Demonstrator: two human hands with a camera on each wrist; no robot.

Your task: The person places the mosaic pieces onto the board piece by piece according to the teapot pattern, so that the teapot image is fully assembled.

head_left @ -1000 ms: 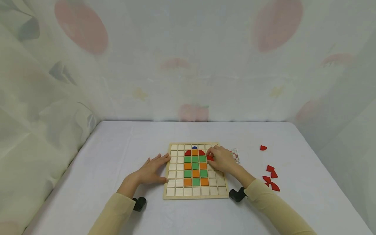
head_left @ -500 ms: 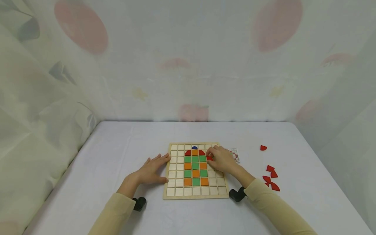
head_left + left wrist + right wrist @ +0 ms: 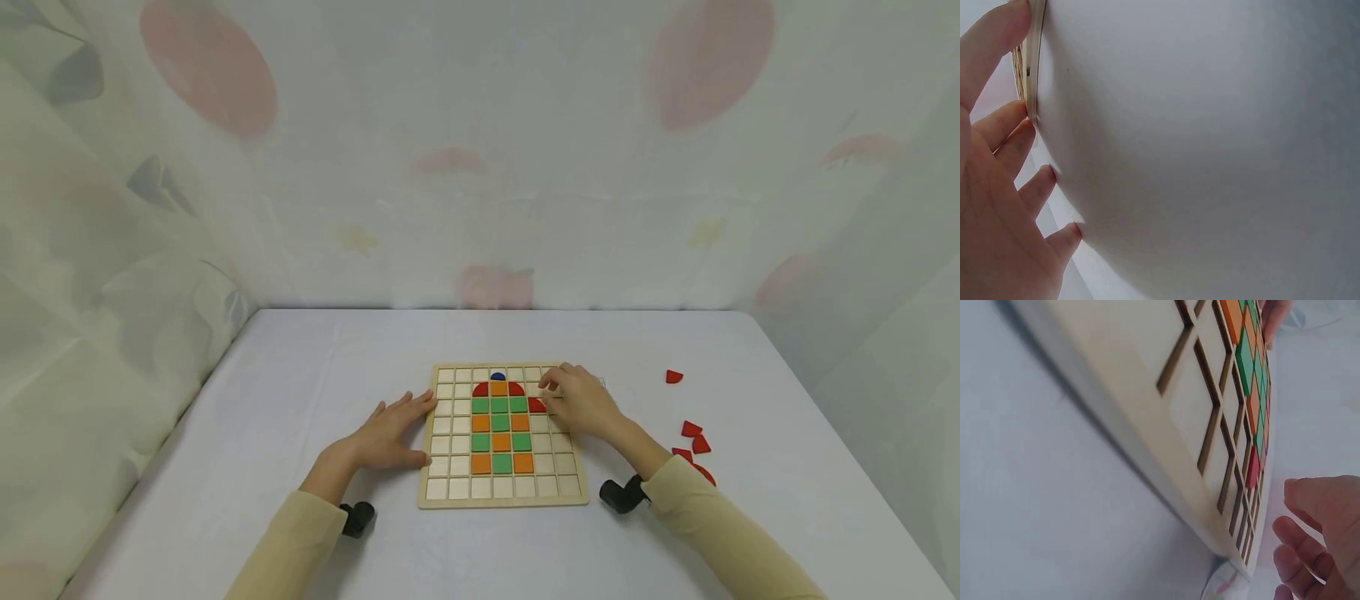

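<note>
We see a white table (image 3: 337, 350) below soft printed drapes (image 3: 480, 200). At lower centre, a gridded wooden board (image 3: 502, 503) bears six orange squares (image 3: 498, 388), seven green squares (image 3: 499, 405), one blue half-round (image 3: 498, 377), three red pieces (image 3: 536, 405). The left hand (image 3: 386, 437), spread, touches its edge; the right hand (image 3: 588, 402), released, hovers near one red piece.

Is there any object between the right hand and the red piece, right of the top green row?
Nothing visible stands there: the right wrist view shows an open gap between the right hand and the red piece.
</note>
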